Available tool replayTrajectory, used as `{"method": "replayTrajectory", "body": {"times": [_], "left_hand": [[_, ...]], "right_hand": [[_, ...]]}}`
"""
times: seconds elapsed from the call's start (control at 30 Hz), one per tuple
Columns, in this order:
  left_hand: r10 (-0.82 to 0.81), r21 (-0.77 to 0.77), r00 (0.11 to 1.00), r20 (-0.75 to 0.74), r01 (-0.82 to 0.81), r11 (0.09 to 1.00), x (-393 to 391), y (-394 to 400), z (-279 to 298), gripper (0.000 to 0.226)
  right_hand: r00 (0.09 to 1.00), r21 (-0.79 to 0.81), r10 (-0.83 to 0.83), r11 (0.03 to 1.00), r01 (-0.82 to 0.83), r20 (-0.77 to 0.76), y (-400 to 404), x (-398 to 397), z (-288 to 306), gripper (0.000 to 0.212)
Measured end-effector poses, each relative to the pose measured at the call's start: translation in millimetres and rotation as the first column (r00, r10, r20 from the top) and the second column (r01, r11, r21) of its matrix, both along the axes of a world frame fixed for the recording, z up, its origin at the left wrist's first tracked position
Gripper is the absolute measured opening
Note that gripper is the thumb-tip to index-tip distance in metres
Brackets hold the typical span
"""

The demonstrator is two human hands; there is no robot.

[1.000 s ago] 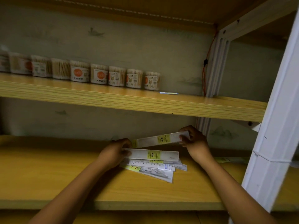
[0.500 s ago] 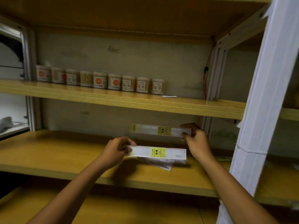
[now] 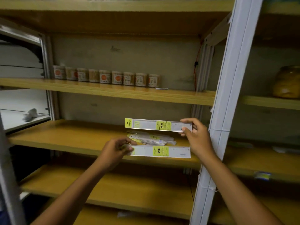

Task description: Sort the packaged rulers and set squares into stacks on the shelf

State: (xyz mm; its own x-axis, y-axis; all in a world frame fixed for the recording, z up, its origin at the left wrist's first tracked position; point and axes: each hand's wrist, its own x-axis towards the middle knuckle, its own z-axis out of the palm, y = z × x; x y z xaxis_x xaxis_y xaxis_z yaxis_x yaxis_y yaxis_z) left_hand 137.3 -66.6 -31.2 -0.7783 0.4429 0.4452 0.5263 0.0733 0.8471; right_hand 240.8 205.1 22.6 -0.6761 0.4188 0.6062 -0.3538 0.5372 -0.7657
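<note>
holding level above the middle shelf (image 3: pixel 68 140), an upper packaged ruler (image 3: pixel 151 125) with a yellow tab at its left end was pinched at its right end by the right hand (image 3: pixel 195 137), thumb on the front face and fingers curled behind it. a lower packaged ruler (image 3: pixel 164 151), also lying level and nearer the camera, was gripped at its left end by the left hand (image 3: pixel 116 151), whose fingers were curled round the end of the pack. both rulers hung clear of the board and apart from each other, the upper one farther back. between and under them a loose pile of packaged rulers (image 3: pixel 151 139) lay on the shelf, fanned unevenly; whether set squares were among them could not be told. on the shelf above (image 3: pixel 178 96) stood a row of small round tubs (image 3: pixel 106 77) with orange labels, close to the back wall, with a small white slip (image 3: pixel 162 89) lying to their right. a white upright post (image 3: pixel 227 101) rose just right of the right hand, and beyond it a yellowish jar (image 3: pixel 287 82) sat in the next bay. an orange cable (image 3: pixel 195 69) ran down the back corner.
</note>
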Motion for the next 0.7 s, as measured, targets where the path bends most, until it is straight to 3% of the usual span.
{"method": "replayTrajectory", "body": {"times": [0.2, 0.37, 0.7], "left_hand": [[0.017, -0.034, 0.997, -0.077, -0.019, 0.999, 34, 13, 6, 0.015], [-0.037, -0.069, 0.999, -0.038, 0.035, 0.997, 62, 22, -7, 0.017], [0.023, -0.130, 0.997, -0.079, -0.034, 0.991, 134, 83, -11, 0.016]], "right_hand": [[0.998, -0.020, -0.055, 0.998, 0.054, -0.034, 10, 48, 4, 0.025], [0.996, -0.068, -0.081, 0.995, 0.078, -0.043, 17, 88, -4, 0.025], [0.989, -0.139, -0.140, 0.982, 0.132, -0.053, 82, 163, -14, 0.024]]}}
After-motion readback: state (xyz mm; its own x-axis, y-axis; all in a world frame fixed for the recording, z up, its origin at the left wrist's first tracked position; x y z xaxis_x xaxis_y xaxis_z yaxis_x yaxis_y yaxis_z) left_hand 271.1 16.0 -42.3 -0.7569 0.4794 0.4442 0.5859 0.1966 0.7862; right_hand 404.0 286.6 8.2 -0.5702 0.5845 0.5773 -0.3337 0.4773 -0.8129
